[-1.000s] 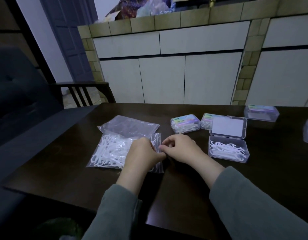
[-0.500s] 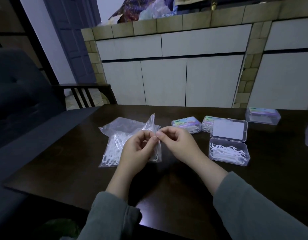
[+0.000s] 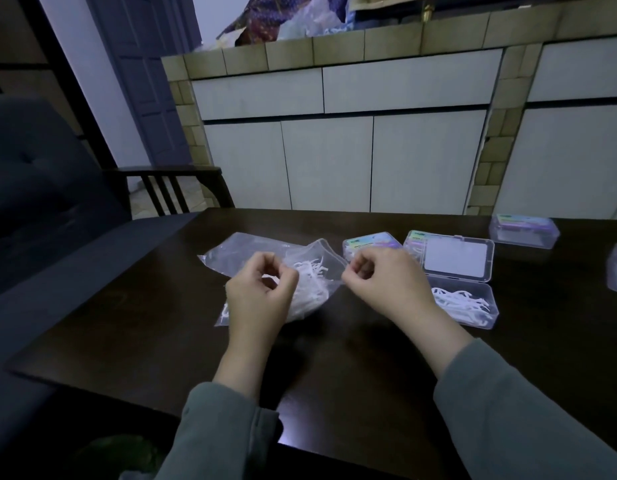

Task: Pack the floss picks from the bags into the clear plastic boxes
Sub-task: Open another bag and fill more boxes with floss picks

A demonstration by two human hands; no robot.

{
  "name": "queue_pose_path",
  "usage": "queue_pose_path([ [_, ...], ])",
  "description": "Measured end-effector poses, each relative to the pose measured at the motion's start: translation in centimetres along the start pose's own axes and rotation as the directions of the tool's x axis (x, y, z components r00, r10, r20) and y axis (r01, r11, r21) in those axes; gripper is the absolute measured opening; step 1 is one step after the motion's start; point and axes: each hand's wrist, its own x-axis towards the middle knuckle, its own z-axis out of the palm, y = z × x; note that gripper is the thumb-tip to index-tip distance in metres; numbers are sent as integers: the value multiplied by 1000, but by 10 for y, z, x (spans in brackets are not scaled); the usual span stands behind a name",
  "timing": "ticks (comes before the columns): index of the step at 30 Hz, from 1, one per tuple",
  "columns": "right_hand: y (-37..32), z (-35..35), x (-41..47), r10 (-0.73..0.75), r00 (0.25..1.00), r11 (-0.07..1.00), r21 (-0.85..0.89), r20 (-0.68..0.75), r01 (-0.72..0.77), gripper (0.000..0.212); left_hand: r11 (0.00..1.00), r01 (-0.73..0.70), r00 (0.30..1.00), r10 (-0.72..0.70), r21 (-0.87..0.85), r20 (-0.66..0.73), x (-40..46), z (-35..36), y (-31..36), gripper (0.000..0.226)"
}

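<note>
Both hands are up off the table [image 3: 369, 368] pulling the bag [image 3: 310, 271] mouth apart: left hand [image 3: 256, 294] pinches one lip, right hand [image 3: 381, 280] pinches the other, fingers curled tight on the plastic. Makes sense, since the floss picks [image 3: 308, 282] inside need an opening. The open box [image 3: 464, 304] sits just right of the hands, partly filled, lid flipped back. It's dim, but there looks to be a second bag lying underneath.

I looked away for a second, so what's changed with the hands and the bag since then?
Both hands lifted the bag off the table; left hand and right hand moved apart, pulling its mouth open. The open box and closed boxes stayed put.
</note>
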Motion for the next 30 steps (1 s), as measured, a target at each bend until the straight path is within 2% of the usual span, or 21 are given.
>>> queue_pose_path([
  [3, 7, 3, 0, 65, 994, 986, 146, 87, -77, 16, 1000, 3, 1000, -4, 24, 31, 2, 7, 4, 12],
  [9, 22, 2, 3, 181, 974, 954, 216, 140, -208, 16, 1000, 14, 1000, -14, 21, 0, 7, 8, 8, 17],
  [13, 33, -6, 4, 272, 944, 950, 101, 187, -294, 15, 998, 45, 974, -53, 37, 222, 7, 12, 8, 12],
  [15, 37, -12, 3, 299, 940, 945, 87, 165, -316, 17, 989, 58, 956, -94, 137, 279, 11, 10, 4, 17],
  [18, 29, -18, 2, 262, 965, 950, 170, 24, -262, 36, 897, 12, 985, -87, 443, 150, 21, 5, -9, 25],
  [20, 16, -20, 3, 226, 974, 934, 284, -7, -215, 57, 782, 100, 970, -214, 615, 115, 27, 2, -23, 31],
  [22, 1, -18, 4, 222, 975, 935, 277, 31, -222, 65, 660, 187, 901, -410, 728, 140, 30, 0, -36, 47],
  [24, -7, -14, 4, 222, 974, 953, 202, 44, -227, 45, 638, 218, 861, -482, 739, 162, 29, -1, -45, 53],
  [26, -6, -12, 6, 231, 972, 955, 183, 43, -234, 22, 683, 237, 856, -484, 691, 184, 28, -1, -49, 52],
  [30, 5, -17, 10, 305, 950, 919, 244, 60, -310, 10, 726, 309, 835, -517, 614, 191, 32, -7, -42, 35],
])
